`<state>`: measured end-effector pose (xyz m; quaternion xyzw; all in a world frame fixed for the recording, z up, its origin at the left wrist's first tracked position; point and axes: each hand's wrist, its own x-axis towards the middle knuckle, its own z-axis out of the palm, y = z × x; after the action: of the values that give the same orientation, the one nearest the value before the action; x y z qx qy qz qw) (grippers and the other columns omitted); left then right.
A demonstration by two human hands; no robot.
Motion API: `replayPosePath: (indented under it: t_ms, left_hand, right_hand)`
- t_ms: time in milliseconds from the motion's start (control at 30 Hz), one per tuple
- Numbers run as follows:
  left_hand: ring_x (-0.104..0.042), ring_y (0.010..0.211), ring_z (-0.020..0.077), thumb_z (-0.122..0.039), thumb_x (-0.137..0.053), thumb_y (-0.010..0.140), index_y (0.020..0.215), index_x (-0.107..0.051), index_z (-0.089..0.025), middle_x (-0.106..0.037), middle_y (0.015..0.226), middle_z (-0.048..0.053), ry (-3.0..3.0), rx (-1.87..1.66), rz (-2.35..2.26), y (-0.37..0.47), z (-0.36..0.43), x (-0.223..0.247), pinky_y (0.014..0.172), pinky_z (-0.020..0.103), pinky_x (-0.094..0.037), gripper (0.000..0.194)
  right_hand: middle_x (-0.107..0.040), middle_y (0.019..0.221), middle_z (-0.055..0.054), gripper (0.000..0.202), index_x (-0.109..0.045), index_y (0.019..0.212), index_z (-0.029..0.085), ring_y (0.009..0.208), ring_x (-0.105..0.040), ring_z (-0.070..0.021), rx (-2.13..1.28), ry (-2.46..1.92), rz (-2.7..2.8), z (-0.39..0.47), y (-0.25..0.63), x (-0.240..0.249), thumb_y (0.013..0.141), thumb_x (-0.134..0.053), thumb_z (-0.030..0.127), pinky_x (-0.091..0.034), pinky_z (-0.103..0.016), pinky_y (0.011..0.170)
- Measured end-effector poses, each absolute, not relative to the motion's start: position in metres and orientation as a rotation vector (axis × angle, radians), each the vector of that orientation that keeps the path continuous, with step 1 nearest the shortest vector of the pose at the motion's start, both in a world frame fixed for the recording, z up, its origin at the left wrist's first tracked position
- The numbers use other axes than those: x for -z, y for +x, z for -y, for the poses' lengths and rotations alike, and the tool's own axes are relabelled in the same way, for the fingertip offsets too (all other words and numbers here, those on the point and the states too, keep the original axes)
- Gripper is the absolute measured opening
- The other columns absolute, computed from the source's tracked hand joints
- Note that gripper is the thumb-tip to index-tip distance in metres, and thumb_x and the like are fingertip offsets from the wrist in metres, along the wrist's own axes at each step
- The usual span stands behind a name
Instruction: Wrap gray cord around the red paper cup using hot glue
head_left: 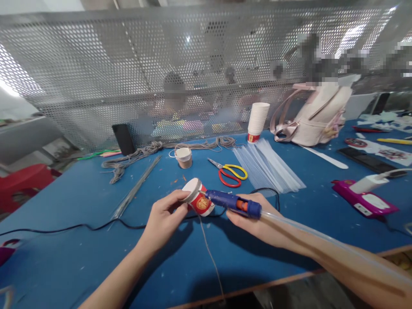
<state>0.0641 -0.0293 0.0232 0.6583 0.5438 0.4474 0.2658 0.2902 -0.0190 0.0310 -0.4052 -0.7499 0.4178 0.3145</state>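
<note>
My left hand (169, 213) is closed on a red and white paper cup (203, 201), which tilts on its side above the table. Grey cord is wound around the cup near one end, and a loose length of cord (207, 251) trails down toward the table's front edge. In my right hand (249, 219) is a blue hot glue gun (230, 201) with its nozzle at the cord on the cup. A long clear glue stick (299, 223) runs out of the gun's back over my forearm. Scissors (230, 172) with red and yellow handles lie open beyond the cup.
Behind stand a small wrapped cup (184, 158), a stack of paper cups (258, 120) and a backpack (318, 111). Clear glue sticks (273, 165), grey cord bundles (141, 155) and a purple power strip (367, 204) lie about. A black cable (83, 226) crosses the blue table (83, 266).
</note>
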Motion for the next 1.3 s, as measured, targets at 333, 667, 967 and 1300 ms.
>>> replayPosePath:
  t_ms: [333, 667, 967, 1300]
  left_hand:
    - [-0.063, 0.072, 0.0186, -0.026, -0.054, 0.071, 0.077, -0.071, -0.016, -0.072, 0.079, 0.004, 1.769, -1.211, -1.476, 0.062, 0.03, -0.024, 0.066, 0.026, -0.05, 0.02]
    - [-0.063, 0.069, 0.018, -0.025, -0.053, 0.07, 0.076, -0.072, -0.016, -0.071, 0.076, 0.004, 1.766, -1.215, -1.477, 0.063, 0.03, -0.026, 0.063, 0.025, -0.049, 0.021]
    - [-0.061, 0.067, 0.0169, -0.022, -0.052, 0.068, 0.075, -0.071, -0.016, -0.07, 0.075, 0.003, 1.75, -1.22, -1.452, 0.063, 0.03, -0.026, 0.062, 0.024, -0.048, 0.021]
    - [-0.061, 0.066, 0.0173, -0.025, -0.055, 0.066, 0.072, -0.071, -0.016, -0.07, 0.073, 0.003, 1.635, -1.269, -1.478, 0.062, 0.029, -0.026, 0.06, 0.024, -0.049, 0.019]
  right_hand:
    - [-0.037, 0.054, 0.005, 0.025, -0.039, 0.058, 0.019, 0.052, -0.029, -0.0087, -1.092, -1.087, 1.976, 0.02, 0.292, -0.036, 0.076, -0.053, 0.029, -0.028, -0.023, 0.049]
    - [-0.041, 0.055, 0.004, 0.024, -0.039, 0.058, 0.021, 0.05, -0.033, -0.0106, -1.076, -1.072, 2.019, 0.02, 0.291, -0.034, 0.077, -0.053, 0.028, -0.031, -0.025, 0.049]
    - [-0.039, 0.054, 0.005, 0.024, -0.039, 0.058, 0.021, 0.05, -0.031, -0.0094, -1.117, -1.07, 1.979, 0.02, 0.293, -0.034, 0.077, -0.053, 0.027, -0.03, -0.023, 0.047]
    - [-0.039, 0.054, 0.006, 0.022, -0.041, 0.061, 0.02, 0.048, -0.034, -0.0077, -1.018, -1.043, 2.038, 0.009, 0.301, -0.026, 0.079, -0.053, 0.027, -0.031, -0.021, 0.048]
